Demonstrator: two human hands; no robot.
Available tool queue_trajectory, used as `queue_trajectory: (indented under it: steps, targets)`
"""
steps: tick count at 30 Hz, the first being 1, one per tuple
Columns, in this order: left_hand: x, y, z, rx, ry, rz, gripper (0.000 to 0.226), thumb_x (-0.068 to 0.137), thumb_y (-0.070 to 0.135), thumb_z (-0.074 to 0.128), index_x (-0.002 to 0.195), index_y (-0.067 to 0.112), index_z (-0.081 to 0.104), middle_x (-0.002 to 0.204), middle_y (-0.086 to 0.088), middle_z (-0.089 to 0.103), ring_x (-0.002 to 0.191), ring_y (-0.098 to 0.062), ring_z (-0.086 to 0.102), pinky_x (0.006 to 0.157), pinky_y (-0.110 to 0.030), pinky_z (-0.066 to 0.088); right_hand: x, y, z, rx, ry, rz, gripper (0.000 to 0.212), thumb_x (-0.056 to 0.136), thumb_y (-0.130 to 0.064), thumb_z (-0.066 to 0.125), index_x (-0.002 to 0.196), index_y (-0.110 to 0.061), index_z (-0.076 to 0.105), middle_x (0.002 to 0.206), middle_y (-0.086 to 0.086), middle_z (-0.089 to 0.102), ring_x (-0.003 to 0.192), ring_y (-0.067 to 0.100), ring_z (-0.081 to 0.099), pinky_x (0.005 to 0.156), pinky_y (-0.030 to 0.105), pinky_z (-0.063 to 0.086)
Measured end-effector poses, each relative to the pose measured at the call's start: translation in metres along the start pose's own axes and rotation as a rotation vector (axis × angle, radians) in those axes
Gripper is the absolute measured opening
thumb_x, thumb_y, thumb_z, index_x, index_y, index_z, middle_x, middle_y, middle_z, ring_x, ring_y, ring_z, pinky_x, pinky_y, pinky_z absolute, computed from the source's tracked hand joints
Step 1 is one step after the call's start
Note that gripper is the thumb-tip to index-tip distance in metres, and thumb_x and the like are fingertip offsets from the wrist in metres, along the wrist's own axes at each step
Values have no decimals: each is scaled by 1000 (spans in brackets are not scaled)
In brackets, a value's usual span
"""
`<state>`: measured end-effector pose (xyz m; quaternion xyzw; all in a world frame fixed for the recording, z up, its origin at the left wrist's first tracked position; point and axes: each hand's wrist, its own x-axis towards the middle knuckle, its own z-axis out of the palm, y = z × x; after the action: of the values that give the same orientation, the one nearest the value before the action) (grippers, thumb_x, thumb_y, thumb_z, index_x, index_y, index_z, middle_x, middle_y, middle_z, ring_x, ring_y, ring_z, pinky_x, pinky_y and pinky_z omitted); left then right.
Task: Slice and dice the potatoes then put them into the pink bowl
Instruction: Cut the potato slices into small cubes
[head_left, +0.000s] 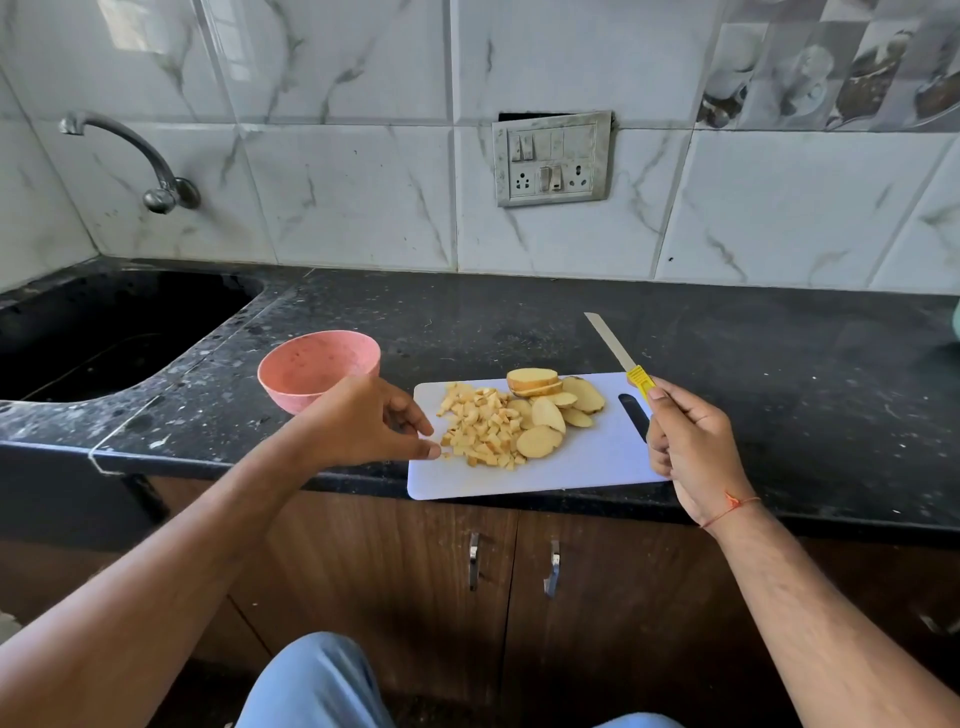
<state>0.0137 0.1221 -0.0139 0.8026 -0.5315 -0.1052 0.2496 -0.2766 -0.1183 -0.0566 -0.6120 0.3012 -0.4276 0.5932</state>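
Potatoes sit on the white cutting board (582, 462) in front of you, in two lots: a heap of diced cubes (483, 423) toward 9 o'clock on the board and uncut round slices (553, 410) toward 12 to 1 o'clock. Your left hand (363, 421) hovers at the board's 9 o'clock edge, fingers (415, 415) loosely curled and holding nothing, thumb tip right by the dice, probably ready to gather them or steady the next slice. Your right hand (685, 441) grips the yellow handle of the knife (618, 353) at the board's 3 o'clock side, blade lifted and pointing away toward 11 o'clock, clear of the food so the other hand can work safely. Beyond your left hand, the pink bowl (318, 366) stands on the black tabletop (779, 364) just beside the board, close for scooping; nothing shows in the part of its inside you can see. Several slices remain to dice.
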Motion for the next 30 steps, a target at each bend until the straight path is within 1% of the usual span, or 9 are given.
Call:
queue_trajectory:
  steps: [5, 8, 14, 18, 21, 23, 25, 27, 30]
  targets:
    - [-1, -1, 29, 8, 19, -60, 27, 72, 55, 93, 92, 38, 85, 81, 24, 76, 78, 7, 69, 61, -10, 49, -1, -1, 1, 10, -6, -14, 27, 109, -22, 55, 129, -30, 70, 60, -1, 31, 53, 14, 23, 50, 29, 19]
    - [9, 7, 43, 36, 109, -82, 20, 77, 52, 91, 88, 36, 86, 79, 22, 77, 74, 5, 69, 68, -22, 59, -1, -1, 2, -4, 1, -22, 28, 109, -22, 54, 132, -26, 70, 59, -2, 31, 52, 14, 22, 49, 28, 19]
    - [36, 17, 55, 54, 144, -95, 20, 82, 47, 89, 95, 32, 87, 84, 16, 79, 73, -2, 71, 74, -34, 63, 0, 0, 2, -19, 15, -14, 30, 108, -22, 55, 136, -25, 67, 58, -3, 32, 51, 14, 24, 48, 26, 21]
    - [46, 23, 48, -52, 132, -78, 16, 82, 45, 90, 94, 34, 86, 86, 20, 79, 72, 3, 69, 65, -18, 57, 0, 0, 1, -18, 13, -13, 31, 108, -22, 55, 137, -25, 66, 60, -1, 32, 52, 14, 23, 48, 28, 21]
    - [59, 29, 30, -152, 190, -52, 2, 92, 36, 83, 92, 36, 84, 86, 25, 78, 62, 3, 65, 53, -19, 51, 0, 0, 1, -27, 14, -13, 31, 108, -22, 54, 137, -25, 66, 60, -1, 31, 53, 14, 23, 48, 28, 21]
    - [68, 34, 19, -174, 247, -28, 5, 93, 33, 81, 94, 37, 84, 81, 30, 74, 68, 12, 65, 56, -9, 48, 1, 0, 1, -23, 13, -13, 31, 109, -22, 54, 137, -25, 66, 60, 0, 29, 53, 14, 22, 48, 28, 20]
    - [80, 39, 12, -176, 269, -7, 4, 91, 36, 83, 94, 36, 83, 79, 30, 71, 75, 16, 63, 63, -7, 44, 1, 1, 1, -14, 14, -11, 31, 109, -22, 54, 137, -26, 67, 61, 0, 28, 53, 15, 20, 49, 28, 19]
    - [91, 46, 9, -126, 235, 25, 15, 91, 40, 82, 104, 33, 83, 91, 26, 72, 82, 9, 65, 69, -10, 44, 1, 1, 1, -3, 13, -9, 31, 108, -22, 55, 136, -25, 67, 61, 0, 27, 54, 15, 20, 50, 27, 18]
    - [109, 58, 10, 28, 31, 88, 47, 98, 39, 74, 143, 29, 65, 136, 11, 67, 116, -11, 66, 91, -22, 47, 1, 1, 1, -1, 11, -10, 31, 109, -22, 54, 137, -25, 67, 62, 1, 27, 55, 15, 19, 50, 30, 18]
